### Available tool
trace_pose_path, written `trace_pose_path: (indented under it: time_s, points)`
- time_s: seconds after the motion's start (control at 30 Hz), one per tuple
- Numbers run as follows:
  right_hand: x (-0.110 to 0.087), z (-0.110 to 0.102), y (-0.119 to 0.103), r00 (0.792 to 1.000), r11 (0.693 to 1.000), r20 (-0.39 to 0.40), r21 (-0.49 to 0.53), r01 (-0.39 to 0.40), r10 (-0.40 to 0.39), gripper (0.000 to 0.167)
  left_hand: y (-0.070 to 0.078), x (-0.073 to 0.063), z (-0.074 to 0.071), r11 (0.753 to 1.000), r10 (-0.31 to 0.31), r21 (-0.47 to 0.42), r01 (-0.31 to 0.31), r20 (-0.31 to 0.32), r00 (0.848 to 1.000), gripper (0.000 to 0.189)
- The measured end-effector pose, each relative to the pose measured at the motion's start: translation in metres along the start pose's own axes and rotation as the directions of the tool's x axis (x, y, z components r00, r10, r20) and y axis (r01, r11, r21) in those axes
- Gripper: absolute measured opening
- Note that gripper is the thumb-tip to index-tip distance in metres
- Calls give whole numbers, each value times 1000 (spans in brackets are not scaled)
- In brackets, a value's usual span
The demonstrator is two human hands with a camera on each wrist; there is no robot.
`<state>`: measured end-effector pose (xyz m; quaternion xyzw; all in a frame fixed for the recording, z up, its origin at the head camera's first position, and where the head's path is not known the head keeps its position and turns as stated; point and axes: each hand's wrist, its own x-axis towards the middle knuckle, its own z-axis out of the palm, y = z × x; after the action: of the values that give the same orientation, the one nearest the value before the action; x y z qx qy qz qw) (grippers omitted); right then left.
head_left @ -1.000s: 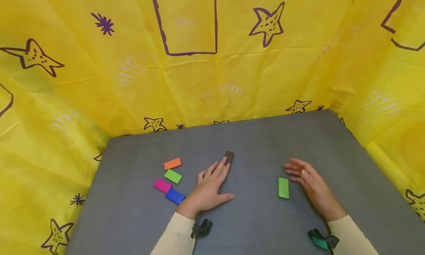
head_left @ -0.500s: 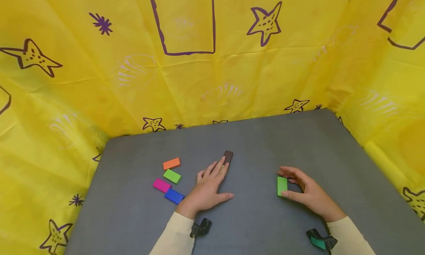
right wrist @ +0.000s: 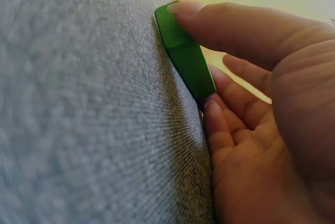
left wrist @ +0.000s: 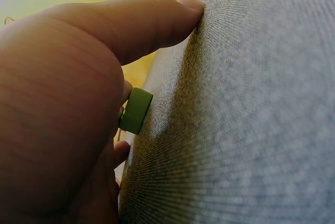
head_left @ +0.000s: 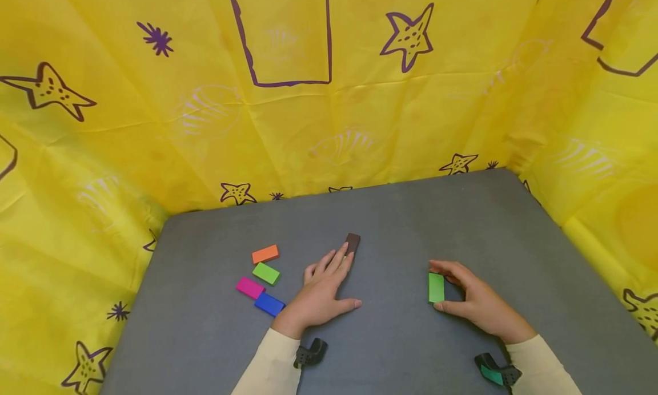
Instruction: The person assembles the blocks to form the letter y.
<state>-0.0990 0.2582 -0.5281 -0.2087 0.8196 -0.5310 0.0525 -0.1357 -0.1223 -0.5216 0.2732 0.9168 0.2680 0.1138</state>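
My right hand (head_left: 475, 299) pinches a green block (head_left: 436, 287) on the right part of the table, thumb at its near end and fingers at the far end; the right wrist view shows the thumb on the block (right wrist: 188, 59). Left of the middle, my left hand (head_left: 320, 297) lies with outstretched fingers, their tips on or beside a dark brown block (head_left: 353, 242). Under those fingers the left wrist view shows another green block (left wrist: 137, 110), mostly hidden from the head view.
On the left of the grey table (head_left: 401, 224) lie an orange block (head_left: 265, 254), a lime green block (head_left: 266, 273), a pink block (head_left: 250, 287) and a blue block (head_left: 269, 304). A yellow patterned cloth (head_left: 288, 132) stands behind and along the sides.
My right hand has moved left to the green block and now pinches it, where before it was held apart from it. The left hand stays in place.
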Motion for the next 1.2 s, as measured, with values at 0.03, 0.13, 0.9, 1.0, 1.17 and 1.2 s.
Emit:
trace_pose_path:
  time_s: [0.03,0.13,0.9,1.0,1.17,1.2]
  points:
    - [0,1,0,1000,1000,-10,-22,4,-5,74,0,0,0,1000,0,1,0,1,1000,103]
    - [1,3,-2,999,996,-43,-86,4,-7,72,0,0,0,1000,-3,1,3,4,1000,103]
    - [9,4,-5,973,987,-228,-161,-13,-24,63,2,0,-2,1000,-6,-10,6,-4,1000,100]
    - [13,4,-7,964,987,-261,-161,2,-44,59,2,-1,-2,1000,-7,-13,7,-5,1000,100]
    - [17,4,-11,950,986,-304,-166,20,-70,55,1,-1,-1,1000,-5,-25,5,-2,1000,99]
    - [18,3,-12,949,985,-307,-172,20,-73,55,2,-1,-1,1000,-5,-28,5,-1,1000,99]
